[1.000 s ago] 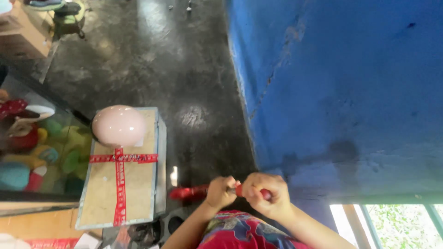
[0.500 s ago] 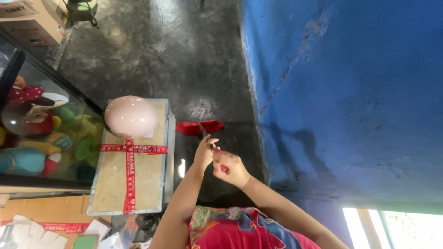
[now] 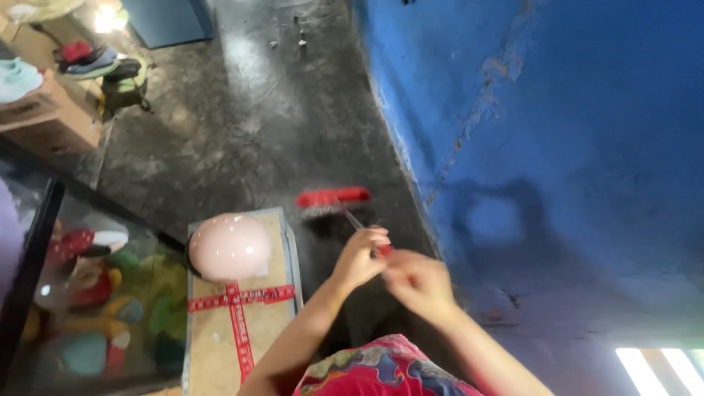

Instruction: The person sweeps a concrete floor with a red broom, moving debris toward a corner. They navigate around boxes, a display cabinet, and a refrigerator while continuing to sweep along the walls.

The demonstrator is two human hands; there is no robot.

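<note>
While both hands are gripping the thin handle, the red-bristled broom (image 3: 334, 198) is resting on the dark concrete floor (image 3: 242, 110) beside the blue wall (image 3: 557, 147). Left hand (image 3: 359, 257) fingers are wrapping it; right hand (image 3: 418, 282) fingers are closing lower, blurred. A pink balloon (image 3: 229, 247) is sitting on a red-taped cardboard box (image 3: 220, 330) nearby.

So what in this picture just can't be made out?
Head view only:
- Right hand: motion-blurred, so its grip on the broom handle is unclear.
- Handle's rear part: hidden by the left hand.
- Broom head: bristles blurred.
- Toys behind the glass case: blurred, dimmed by reflections.
- Taped box: cut off by the bottom edge.
</note>
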